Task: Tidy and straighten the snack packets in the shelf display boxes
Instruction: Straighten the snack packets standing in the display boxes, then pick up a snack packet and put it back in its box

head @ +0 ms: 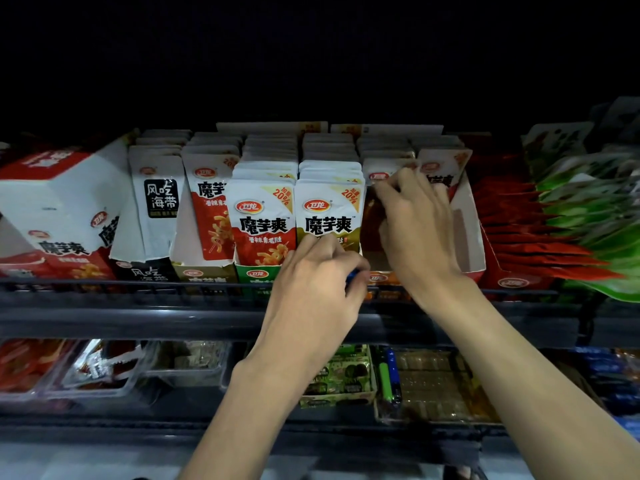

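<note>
White snack packets stand in rows in open display boxes on the upper shelf. My left hand (317, 282) is at the front of the olive-banded packet row (329, 206), its curled fingers touching the lowest part of the front packet; something small and blue shows under its fingers. My right hand (417, 226) reaches into the orange display box (467, 233), where its fingertips pinch the top of a white packet (379, 171). To the left, the red-banded packet row (265, 216) stands upright in a green box (258, 273).
Further left stand a leaning red-banded row (211, 202), black-labelled seaweed packets (157, 195) and a tipped white and red carton (52, 209). Red packets (526, 237) and green packets (595, 202) fill the right. A dark shelf rail (173, 306) runs along the front; trays of snacks sit below.
</note>
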### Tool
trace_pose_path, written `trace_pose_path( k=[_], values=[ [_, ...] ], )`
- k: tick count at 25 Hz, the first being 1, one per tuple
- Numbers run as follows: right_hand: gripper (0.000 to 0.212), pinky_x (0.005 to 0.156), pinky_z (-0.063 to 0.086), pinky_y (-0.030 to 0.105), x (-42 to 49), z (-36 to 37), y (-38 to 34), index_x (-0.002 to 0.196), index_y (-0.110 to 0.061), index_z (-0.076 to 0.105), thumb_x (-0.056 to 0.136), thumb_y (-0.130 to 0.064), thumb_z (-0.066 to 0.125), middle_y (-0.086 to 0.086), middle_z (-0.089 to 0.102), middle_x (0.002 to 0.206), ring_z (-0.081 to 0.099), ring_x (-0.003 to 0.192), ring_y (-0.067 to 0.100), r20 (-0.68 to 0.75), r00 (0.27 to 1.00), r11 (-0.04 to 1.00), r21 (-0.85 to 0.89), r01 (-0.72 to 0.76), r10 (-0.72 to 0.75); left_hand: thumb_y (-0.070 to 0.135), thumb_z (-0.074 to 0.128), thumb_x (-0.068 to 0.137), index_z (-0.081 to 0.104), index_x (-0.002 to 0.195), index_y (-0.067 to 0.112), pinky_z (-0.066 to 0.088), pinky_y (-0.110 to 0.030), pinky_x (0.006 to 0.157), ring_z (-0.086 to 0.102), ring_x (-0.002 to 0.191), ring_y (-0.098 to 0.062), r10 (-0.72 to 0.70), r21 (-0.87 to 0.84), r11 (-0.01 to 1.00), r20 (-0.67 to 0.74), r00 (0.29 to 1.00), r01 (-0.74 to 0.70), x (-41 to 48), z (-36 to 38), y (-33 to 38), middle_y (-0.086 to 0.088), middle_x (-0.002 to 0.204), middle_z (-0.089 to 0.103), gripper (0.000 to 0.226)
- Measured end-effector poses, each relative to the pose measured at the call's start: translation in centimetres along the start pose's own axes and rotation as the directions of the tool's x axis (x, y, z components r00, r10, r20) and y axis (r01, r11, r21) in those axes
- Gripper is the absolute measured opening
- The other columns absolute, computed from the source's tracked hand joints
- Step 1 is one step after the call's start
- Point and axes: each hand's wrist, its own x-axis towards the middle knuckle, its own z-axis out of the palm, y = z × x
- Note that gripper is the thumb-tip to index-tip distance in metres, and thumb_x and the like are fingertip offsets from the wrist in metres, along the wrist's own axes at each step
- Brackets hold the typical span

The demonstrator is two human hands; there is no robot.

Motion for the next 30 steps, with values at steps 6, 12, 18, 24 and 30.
trace_pose_path(
  k=[6, 12, 18, 24, 30],
  values=[
    [0.046, 0.108, 0.030, 0.046, 0.1, -0.2, -0.1, 0.120, -0.005, 0.066, 0.075, 0.000, 0.069, 0.014, 0.062, 0.117, 0.055, 0.116, 0.034, 0.151, 0.989, 0.999, -0.054, 0.003, 0.006, 0.028, 0.063, 0.092, 0.074, 0.099, 0.021, 0.044, -0.039, 0.084, 0.046, 0.095, -0.013, 0.000, -0.001, 1.000, 0.013, 1.000, 0.000, 0.0, -0.2, 0.0, 0.007, 0.089, 0.054, 0.015],
    [0.038, 0.115, 0.023, 0.044, 0.3, -1.1, 0.2, 0.119, -0.007, 0.066, 0.082, -0.006, 0.066, 0.012, 0.062, 0.120, 0.054, 0.119, 0.030, 0.185, 0.982, 1.000, 0.006, -0.023, 0.022, 0.028, 0.063, 0.092, 0.074, 0.100, 0.021, 0.044, -0.038, 0.084, 0.045, 0.094, -0.012, 0.003, -0.012, 1.000, 0.010, 1.000, -0.002, 0.0, -0.2, -0.1, 0.009, 0.088, 0.052, 0.015],
    [0.030, 0.098, 0.041, 0.035, -0.1, -2.4, 0.4, 0.114, -0.013, 0.069, 0.089, 0.000, 0.058, 0.006, 0.065, 0.112, 0.056, 0.112, 0.026, 0.085, 0.992, 0.964, 0.242, -0.114, 0.096, 0.026, 0.059, 0.093, 0.073, 0.098, 0.023, 0.045, -0.039, 0.086, 0.051, 0.096, -0.010, -0.011, -0.077, 0.997, -0.004, 1.000, 0.011, -0.1, -0.3, -0.5, 0.011, 0.093, 0.062, 0.015],
    [0.021, 0.074, 0.037, 0.008, -0.3, -5.9, -1.3, 0.096, -0.011, 0.069, 0.089, 0.004, 0.056, -0.001, 0.064, 0.096, 0.054, 0.087, 0.003, -0.115, 0.988, 0.837, 0.547, -0.021, 0.100, 0.017, 0.061, 0.092, 0.074, 0.095, 0.020, 0.051, -0.028, 0.079, 0.062, 0.090, -0.003, -0.057, -0.241, 0.970, -0.153, 0.987, 0.019, -0.6, -2.2, -0.7, 0.014, 0.093, 0.069, 0.014],
    [0.020, 0.079, 0.040, 0.007, -0.7, -7.8, -5.4, 0.098, -0.008, 0.070, 0.090, 0.006, 0.058, 0.000, 0.065, 0.096, 0.058, 0.092, 0.005, -0.157, 0.987, 0.803, 0.585, 0.109, -0.020, 0.020, 0.058, 0.096, 0.071, 0.093, 0.020, 0.042, -0.019, 0.057, 0.059, 0.067, -0.003, -0.304, -0.369, 0.918, -0.418, 0.856, 0.146, -1.5, -6.0, -2.8, 0.012, 0.077, 0.066, 0.014]
  ],
)
